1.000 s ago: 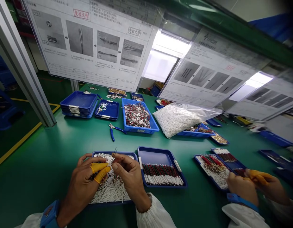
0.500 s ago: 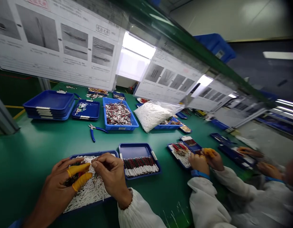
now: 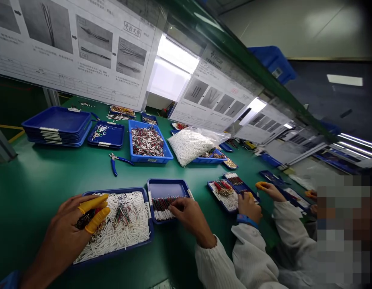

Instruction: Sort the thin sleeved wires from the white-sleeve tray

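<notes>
My left hand [image 3: 65,228] wears yellow finger cots [image 3: 93,208] on two fingers and grips a small bundle of dark wires [image 3: 86,219] above the left edge of a blue tray [image 3: 113,190]. That tray is heaped with white-sleeved wires, and a few coloured wire ends [image 3: 122,212] lie on top. My right hand [image 3: 189,218] rests at the right end of a row of wires [image 3: 163,208] in a second blue tray [image 3: 168,188]. Its fingers hide whatever they may hold.
Beyond the trays are blue-handled pliers [image 3: 114,163], a blue tray of red and dark wires [image 3: 150,159], a bag of white sleeves [image 3: 189,146] and stacked blue trays [image 3: 56,120]. A co-worker's hand [image 3: 249,206] works at the right, above wire trays [image 3: 222,196].
My right hand has moved right, from the white-wire heap to the second tray. My left hand has drawn left to the tray's edge, and the view has swung right since the oldest frame.
</notes>
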Demonstrator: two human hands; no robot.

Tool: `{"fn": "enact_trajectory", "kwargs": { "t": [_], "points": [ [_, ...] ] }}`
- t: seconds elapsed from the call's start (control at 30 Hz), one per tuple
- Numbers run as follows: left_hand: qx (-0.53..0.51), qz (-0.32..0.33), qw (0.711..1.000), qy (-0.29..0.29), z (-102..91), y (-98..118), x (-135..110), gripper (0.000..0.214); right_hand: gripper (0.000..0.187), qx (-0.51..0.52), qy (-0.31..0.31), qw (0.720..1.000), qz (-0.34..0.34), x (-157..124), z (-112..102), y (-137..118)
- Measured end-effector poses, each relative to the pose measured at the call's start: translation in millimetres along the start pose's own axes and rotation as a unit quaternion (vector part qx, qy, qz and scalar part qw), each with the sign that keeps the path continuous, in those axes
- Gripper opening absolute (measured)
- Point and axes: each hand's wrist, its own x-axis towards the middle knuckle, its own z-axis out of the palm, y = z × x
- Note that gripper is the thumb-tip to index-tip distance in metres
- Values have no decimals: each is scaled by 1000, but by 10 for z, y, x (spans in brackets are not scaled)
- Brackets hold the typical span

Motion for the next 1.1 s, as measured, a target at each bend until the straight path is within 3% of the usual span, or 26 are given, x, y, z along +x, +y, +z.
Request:
{"fn": "enact_trajectory", "kwargs": {
  "t": [0.23, 0.37, 0.5, 0.63, 0.8, 0.93, 1.1],
  "points": [
    [-7, 15, 1000, 6, -48, 66, 64, 41, 15, -31, 17, 999, 13, -20, -12, 7],
    [4, 5, 1000, -3, -95, 148, 117, 41, 23, -24, 2, 1000, 3, -16, -5, -187],
    [5, 9, 1000, -15, -131, 172, 143, 38, 20, -5, -61, 996, -58, -27, 206, -516],
    [1, 13, 1000, -19, -137, 160, 137, 35, 15, -52, -131, 985, -103, -59, 489, -793],
    [-10, 19, 1000, -20, -120, 147, 119, 30, 20, -85, -144, 981, -102, -59, 631, -902],
    [-13, 17, 999, -24, -113, 129, 91, 28, 24, 50, -178, 980, -71, -1, 550, -822],
    [-33, 14, 999, -29, -101, 134, 66, 26, 35, 234, -208, 949, -46, 55, 450, -774]
  ]
}}
